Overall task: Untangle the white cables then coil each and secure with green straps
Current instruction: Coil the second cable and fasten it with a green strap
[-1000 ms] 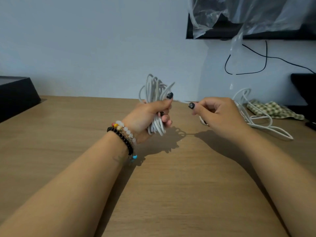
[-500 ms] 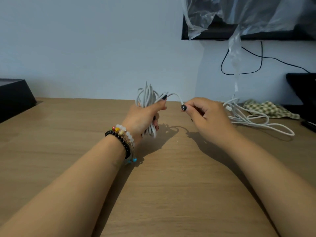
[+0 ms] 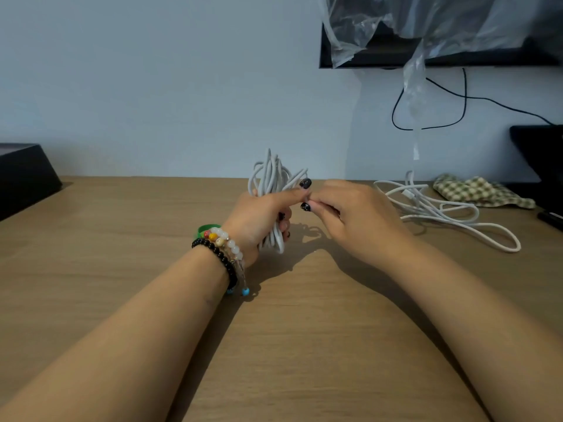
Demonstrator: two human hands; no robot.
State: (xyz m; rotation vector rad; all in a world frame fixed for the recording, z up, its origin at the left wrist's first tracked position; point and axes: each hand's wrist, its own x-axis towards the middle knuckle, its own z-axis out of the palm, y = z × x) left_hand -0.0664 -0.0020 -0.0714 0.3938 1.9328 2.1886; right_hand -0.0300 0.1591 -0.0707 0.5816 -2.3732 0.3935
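My left hand (image 3: pixel 259 214) grips an upright bundle of coiled white cable (image 3: pixel 272 178) above the middle of the wooden table (image 3: pixel 122 239). My right hand (image 3: pixel 350 214) is beside it, fingers curled, thumb meeting my left thumb at the bundle's side; whether it pinches the cable's end is hidden. A second white cable (image 3: pixel 441 211) lies loose on the table to the right. A green strap (image 3: pixel 204 228) peeks out from behind my left wrist.
A checked cloth (image 3: pixel 475 190) lies beyond the loose cable. Black boxes sit at the far left (image 3: pixel 24 178) and far right (image 3: pixel 539 153). A plastic sheet (image 3: pixel 426 25) hangs over a wall-mounted screen, with a black wire (image 3: pixel 463 99) below.
My right hand has moved left from the loose cable until it touches my left hand at the bundle. The free stretch of cable between the hands has gone.
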